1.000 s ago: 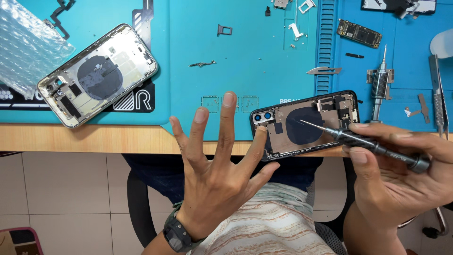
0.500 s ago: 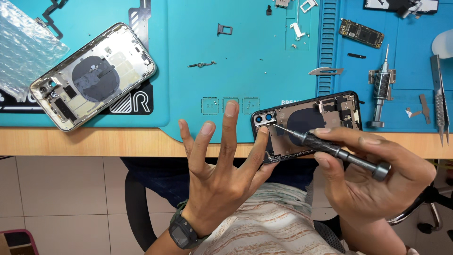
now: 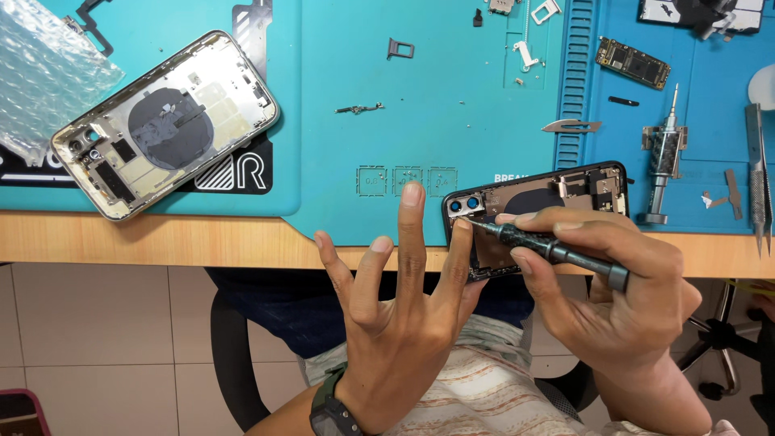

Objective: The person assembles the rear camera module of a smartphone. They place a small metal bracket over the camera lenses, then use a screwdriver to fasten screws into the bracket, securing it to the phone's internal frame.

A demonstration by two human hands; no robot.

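Note:
An opened black phone housing (image 3: 549,198) lies over the front edge of the teal work mat (image 3: 387,145), with its dual camera at its left end. My left hand (image 3: 404,331) has its back to the camera and its fingers spread. Its index finger presses the housing's left edge, and its thumb is hidden under the housing. My right hand (image 3: 613,299) grips a dark precision screwdriver (image 3: 557,252). The tip rests just right of the camera module.
A silver opened phone housing (image 3: 165,125) lies at the left beside bubble wrap (image 3: 40,73). A second screwdriver (image 3: 663,161), tweezers (image 3: 756,178), a small circuit board (image 3: 633,62), a card tray (image 3: 401,49) and loose small parts lie on the mat. The wooden table edge (image 3: 161,238) runs below.
My right hand has moved left over the black housing, bringing the screwdriver tip to the camera end. My left hand's index finger stays on the housing's edge.

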